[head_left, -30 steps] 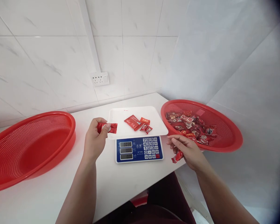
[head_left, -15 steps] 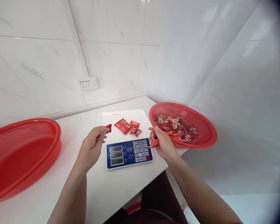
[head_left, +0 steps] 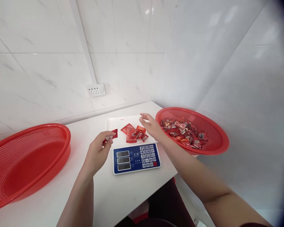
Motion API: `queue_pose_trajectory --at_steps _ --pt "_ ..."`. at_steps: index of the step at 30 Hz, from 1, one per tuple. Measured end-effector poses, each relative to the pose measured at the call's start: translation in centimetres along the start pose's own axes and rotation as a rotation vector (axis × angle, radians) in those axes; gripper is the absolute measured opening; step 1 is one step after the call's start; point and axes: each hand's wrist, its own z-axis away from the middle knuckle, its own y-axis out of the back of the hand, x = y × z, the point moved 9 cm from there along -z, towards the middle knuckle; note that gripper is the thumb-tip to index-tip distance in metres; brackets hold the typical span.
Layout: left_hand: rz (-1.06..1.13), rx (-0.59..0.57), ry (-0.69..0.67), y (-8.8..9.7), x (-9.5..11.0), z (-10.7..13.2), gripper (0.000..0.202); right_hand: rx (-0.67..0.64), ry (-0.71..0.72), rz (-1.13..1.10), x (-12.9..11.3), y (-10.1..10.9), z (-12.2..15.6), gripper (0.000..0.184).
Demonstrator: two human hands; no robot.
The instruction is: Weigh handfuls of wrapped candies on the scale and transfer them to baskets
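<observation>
Pinched in my left hand (head_left: pixel 100 146) is a small red candy packet (head_left: pixel 115 133), held over the left side of a digital scale (head_left: pixel 132 173). My right hand (head_left: pixel 151 126) is over the right part of the scale's white pan (head_left: pixel 112 123), fingers apart with nothing in them. Several red candy packets (head_left: pixel 132 135) lie in a small pile on the pan, just left of my right hand. The scale's blue panel has number keys (head_left: pixel 147 156) and three displays (head_left: pixel 123 160); the top one seems to read 0.035.
A red perforated basket (head_left: pixel 223 143) with many wrapped candies (head_left: pixel 183 130) stands on the right, reaching past the table edge. Another red basket (head_left: pixel 61 138) is at the left. Behind the white table (head_left: pixel 104 186) rises a tiled wall with a socket (head_left: pixel 96 90).
My right hand has moved from beside the right basket to above the pan and let go of its packet. Another red packet now lies on the pile. My left hand still holds its packet.
</observation>
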Motion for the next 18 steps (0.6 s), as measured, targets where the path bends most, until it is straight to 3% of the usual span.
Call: queue_pose_trajectory --at_steps 6,10,16,18 --pt "0.068 0.038 0.057 0.6 -0.3 0.0 0.029 0.249 0.218 0.161 0.9 3.4 8.2 0.024" --pt "0.083 0.135 0.091 1.6 -0.4 0.1 0.039 0.286 0.316 0.263 2.5 3.6 12.4 0.016" --pt "0.206 0.220 0.096 2.1 -0.6 0.3 0.031 0.295 0.228 0.287 5.3 4.5 14.6 0.015" --pt "0.215 0.137 0.058 1.2 0.0 0.3 0.021 0.282 0.203 0.276 4.9 4.7 14.7 0.017"
